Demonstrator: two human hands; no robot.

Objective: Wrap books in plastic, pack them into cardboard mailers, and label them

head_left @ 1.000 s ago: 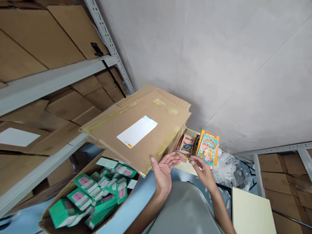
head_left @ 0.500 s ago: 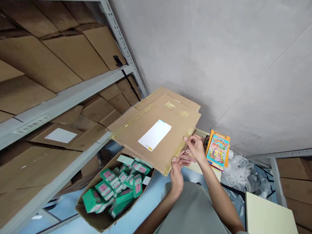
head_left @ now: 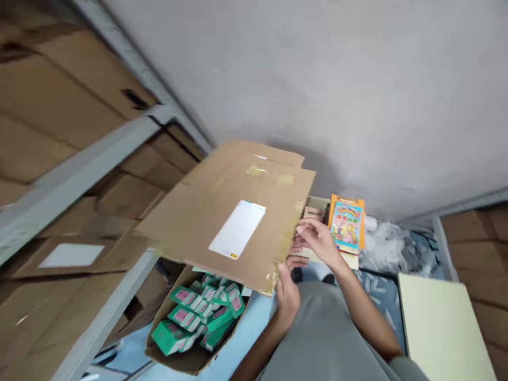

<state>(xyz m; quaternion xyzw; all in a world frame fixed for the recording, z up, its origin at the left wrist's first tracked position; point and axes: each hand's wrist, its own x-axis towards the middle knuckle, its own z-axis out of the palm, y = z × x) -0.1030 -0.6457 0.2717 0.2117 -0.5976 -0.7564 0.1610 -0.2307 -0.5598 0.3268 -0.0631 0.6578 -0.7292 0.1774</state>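
A large, flat sheet of brown cardboard point(head_left: 238, 188) is seen in the centre of the frame, its lower right edge met by both hands. By the right hand point(head_left: 320, 242), just right of centre, that edge appears to be pinched, thumb and fingertips brought together on it. The thumb of the left hand point(head_left: 289, 291) is laid over the taped lower corner, with the fingers stretched past the edge; whether this grip is pressed together on the cardboard cannot be told. The two hands are probably spaced along one side so that the broad sheet can be kept steady; what bears its far side is hidden beneath it.

The sheet's matte face is stepped at the top, crossed by glossy yellowish tape point(head_left: 257, 171) and marked by a smooth white rectangular label point(head_left: 238, 230). By its lower edge, part of an open brown cardboard box point(head_left: 189, 362) is covered; small green-and-pink oblong cartons point(head_left: 202, 309) are heaped loosely inside, presumably so that they are contained together. Right of the hands, glossy orange-and-blue picture books point(head_left: 346, 223) are stacked on a cream table point(head_left: 351, 260), beside crumpled, translucent white scraps point(head_left: 383, 243).
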